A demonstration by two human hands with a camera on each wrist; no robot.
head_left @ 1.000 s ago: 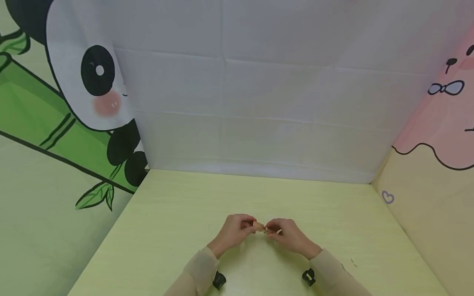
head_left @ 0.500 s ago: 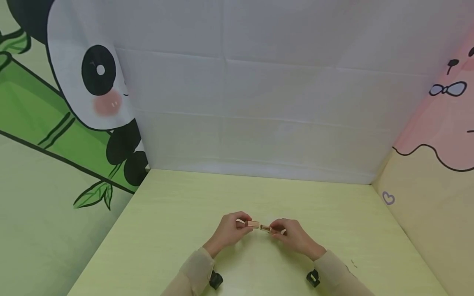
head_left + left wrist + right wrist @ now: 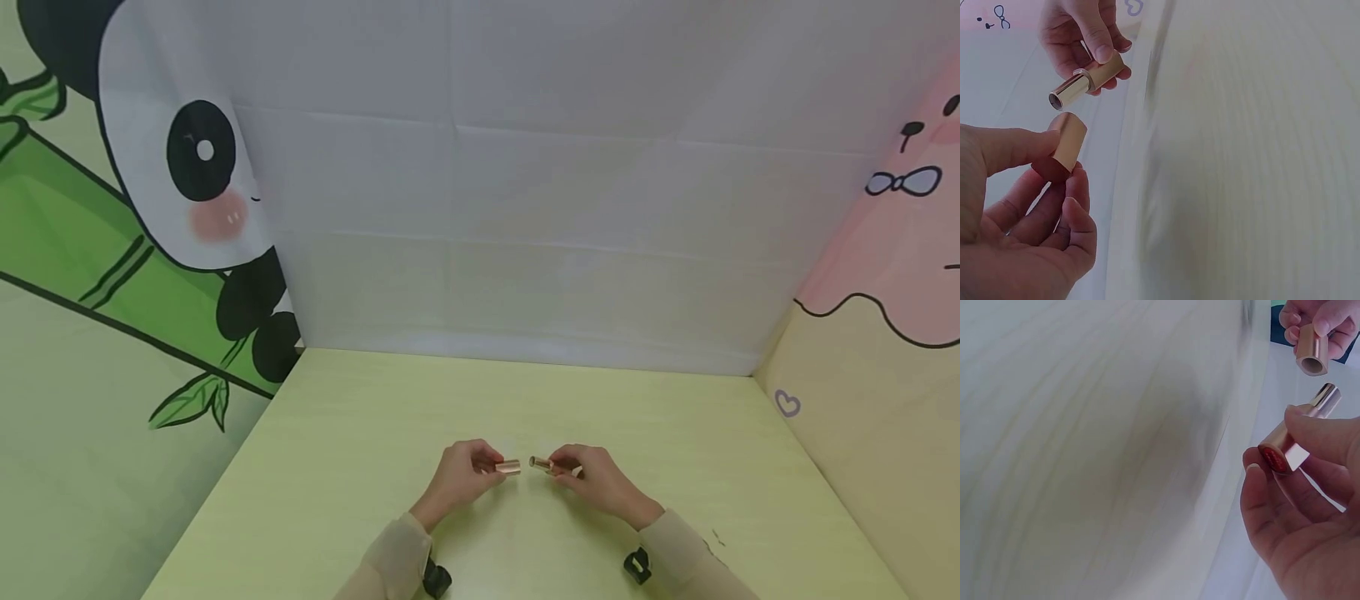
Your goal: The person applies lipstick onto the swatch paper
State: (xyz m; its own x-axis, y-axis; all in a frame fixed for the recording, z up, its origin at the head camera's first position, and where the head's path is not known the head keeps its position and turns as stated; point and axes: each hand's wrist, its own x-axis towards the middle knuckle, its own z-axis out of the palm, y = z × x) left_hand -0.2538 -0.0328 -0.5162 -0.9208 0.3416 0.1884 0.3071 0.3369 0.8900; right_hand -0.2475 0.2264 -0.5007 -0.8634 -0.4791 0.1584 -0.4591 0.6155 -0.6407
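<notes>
Between thumb and fingers, my left hand (image 3: 459,479) pinches a rose-gold lipstick cap (image 3: 509,467). The open end of the cap (image 3: 1314,362) shows in the right wrist view. My right hand (image 3: 598,483) holds the lipstick tube (image 3: 542,464) by its rose-gold base, and the shiny inner sleeve (image 3: 1071,92) points toward the cap. A red label (image 3: 1274,460) covers the base's bottom end. Cap and tube are apart, with a small gap between them, both held above the table. The inside of the sleeve looks dark, and no lipstick bullet sticks out.
A pale yellow table (image 3: 405,400) spreads under both hands. Behind it hangs a white cloth (image 3: 480,208). A panda-printed panel (image 3: 187,183) stands at the left and a pink and yellow one (image 3: 885,283) at the right. Small dark marks (image 3: 717,537) lie on the table at right.
The cap and tube were together a second ago and have come apart. My left hand has drawn the cap to the left; my right hand has shifted slightly right with the tube.
</notes>
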